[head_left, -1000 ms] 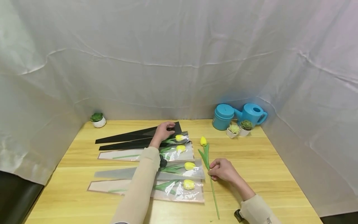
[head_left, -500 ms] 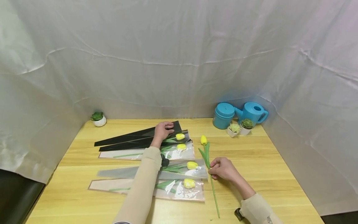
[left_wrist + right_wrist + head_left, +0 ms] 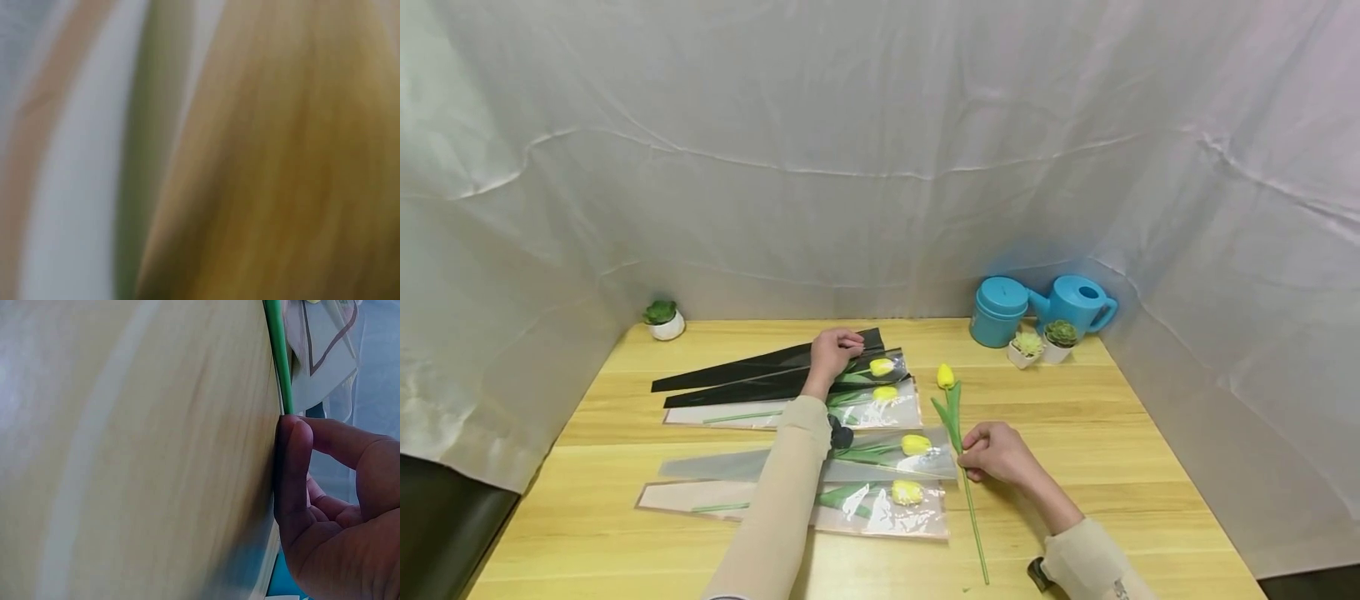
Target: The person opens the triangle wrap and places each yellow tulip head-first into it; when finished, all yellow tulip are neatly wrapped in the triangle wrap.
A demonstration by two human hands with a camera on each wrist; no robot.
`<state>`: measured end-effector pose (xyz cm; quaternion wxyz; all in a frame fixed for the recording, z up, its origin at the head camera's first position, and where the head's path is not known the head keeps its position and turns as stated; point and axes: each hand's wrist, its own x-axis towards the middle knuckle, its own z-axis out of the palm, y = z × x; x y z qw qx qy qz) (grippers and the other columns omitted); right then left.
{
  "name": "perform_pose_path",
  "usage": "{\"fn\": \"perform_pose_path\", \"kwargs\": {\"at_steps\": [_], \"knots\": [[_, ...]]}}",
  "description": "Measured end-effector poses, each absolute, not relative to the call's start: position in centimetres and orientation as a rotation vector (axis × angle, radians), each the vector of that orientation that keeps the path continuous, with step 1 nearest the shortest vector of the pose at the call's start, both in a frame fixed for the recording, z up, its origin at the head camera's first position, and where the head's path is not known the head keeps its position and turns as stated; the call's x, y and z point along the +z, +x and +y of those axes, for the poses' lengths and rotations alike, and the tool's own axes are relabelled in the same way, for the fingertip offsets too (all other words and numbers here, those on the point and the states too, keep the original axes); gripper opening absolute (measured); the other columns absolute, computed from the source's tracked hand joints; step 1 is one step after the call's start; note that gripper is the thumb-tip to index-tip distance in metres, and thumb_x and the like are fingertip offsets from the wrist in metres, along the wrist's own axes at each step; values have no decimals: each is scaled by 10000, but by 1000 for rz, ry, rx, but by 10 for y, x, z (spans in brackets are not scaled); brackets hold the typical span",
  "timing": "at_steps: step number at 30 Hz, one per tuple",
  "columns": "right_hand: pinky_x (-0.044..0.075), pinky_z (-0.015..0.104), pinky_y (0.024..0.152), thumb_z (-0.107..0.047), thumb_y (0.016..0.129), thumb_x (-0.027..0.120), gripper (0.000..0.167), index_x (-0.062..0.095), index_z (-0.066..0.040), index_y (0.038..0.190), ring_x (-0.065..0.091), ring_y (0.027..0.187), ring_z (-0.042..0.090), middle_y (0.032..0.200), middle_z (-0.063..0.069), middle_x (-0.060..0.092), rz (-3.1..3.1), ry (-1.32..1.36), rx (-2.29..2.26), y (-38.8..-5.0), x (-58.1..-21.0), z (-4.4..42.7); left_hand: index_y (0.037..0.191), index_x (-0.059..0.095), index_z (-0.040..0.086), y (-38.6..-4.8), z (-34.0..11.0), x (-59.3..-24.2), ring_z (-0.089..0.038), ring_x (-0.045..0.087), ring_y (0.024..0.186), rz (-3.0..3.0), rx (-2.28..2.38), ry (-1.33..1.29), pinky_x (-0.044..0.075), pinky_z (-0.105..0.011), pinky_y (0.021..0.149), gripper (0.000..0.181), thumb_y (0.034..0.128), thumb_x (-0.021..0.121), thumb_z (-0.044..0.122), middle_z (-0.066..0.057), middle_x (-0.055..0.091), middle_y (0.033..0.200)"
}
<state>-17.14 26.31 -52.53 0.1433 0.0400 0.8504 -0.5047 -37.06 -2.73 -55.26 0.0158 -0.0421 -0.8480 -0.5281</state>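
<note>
My right hand (image 3: 1000, 454) pinches the green stem of a yellow tulip (image 3: 945, 377) that lies loose on the table; thumb and forefinger meet on the stem (image 3: 281, 369) in the right wrist view. At the back, my left hand (image 3: 833, 354) has its curled fingers at the wide end of the rear black flower sleeve (image 3: 737, 365). Just in front lies another black sleeve (image 3: 722, 392) with a yellow tulip in it. The left wrist view is blurred and does not show the fingers.
Below lie a pink-edged clear sleeve (image 3: 722, 412), a grey sleeve (image 3: 715, 465) and another pink-edged sleeve (image 3: 692, 496), each with a tulip. A blue canister (image 3: 1000, 312), a blue watering can (image 3: 1075, 302) and small potted succulents (image 3: 1025, 350) stand back right; another succulent (image 3: 662, 321) stands back left.
My left hand has shifted slightly left, and the rear black sleeve has slid a little left with it. The right hand and its tulip have hardly moved.
</note>
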Motion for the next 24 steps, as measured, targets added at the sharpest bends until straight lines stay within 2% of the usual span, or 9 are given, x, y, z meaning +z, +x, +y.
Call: {"fn": "perform_pose_path", "kwargs": {"at_steps": [6,13,18,24], "knots": [[572,292,566,35,837,770,211,638,82,995,677,571,171,703,101,712,2445,119,-1465,-171,-526,262,1127,792,49,-370,-29,-553,-298,711,1020,-2615,-1679,-128,592,-444,919,186,947,754,76,-132,771,1083],[566,294,569,36,837,768,215,637,85,999,674,574,174,707,102,714,2440,117,-1474,-171,-526,263,1274,748,99,-371,-29,-552,-320,637,1182,-2712,-1556,-215,547,-486,1001,352,924,789,108,-125,715,1266],[557,295,571,31,838,773,213,639,77,998,670,572,171,702,97,712,2444,119,-1466,-171,-526,263,1233,774,103,-371,-28,-553,-319,656,1202,-2725,-1518,-205,562,-481,992,300,934,776,130,-114,706,1328],[544,294,574,24,837,778,209,641,64,990,666,568,174,692,99,705,2460,125,-1442,-171,-526,263,1195,792,109,-371,-26,-554,-293,715,1111,-2715,-1496,-187,593,-458,937,255,942,767,125,-97,746,1267]]}}
